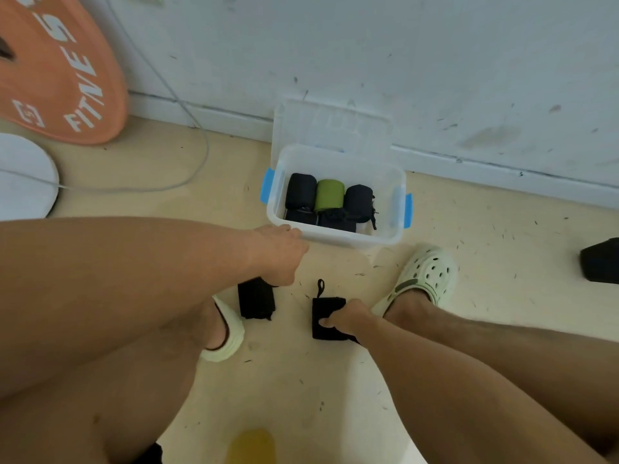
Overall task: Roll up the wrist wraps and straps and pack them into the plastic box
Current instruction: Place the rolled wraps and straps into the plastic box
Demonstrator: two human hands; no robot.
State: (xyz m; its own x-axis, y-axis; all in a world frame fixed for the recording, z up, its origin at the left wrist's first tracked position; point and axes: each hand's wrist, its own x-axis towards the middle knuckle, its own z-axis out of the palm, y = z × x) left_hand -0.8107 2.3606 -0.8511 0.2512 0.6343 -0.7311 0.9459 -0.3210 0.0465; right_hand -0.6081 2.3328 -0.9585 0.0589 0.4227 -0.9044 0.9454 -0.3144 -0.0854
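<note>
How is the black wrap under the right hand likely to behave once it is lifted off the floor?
The black wrap looks like soft fabric, so it will probably flop rather than hold its shape. Its thin loop lies loose on the floor and would likely dangle. The right hand grips it with curled fingers, which suggests it is light and unlikely to slip.

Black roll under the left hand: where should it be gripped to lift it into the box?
Take the black roll across its rolled width, fingers over the two long sides, coming straight down from above. It lies flat on the floor, and pinching across the layers should stop it unrolling. The left hand already hovers over its top end.
</note>
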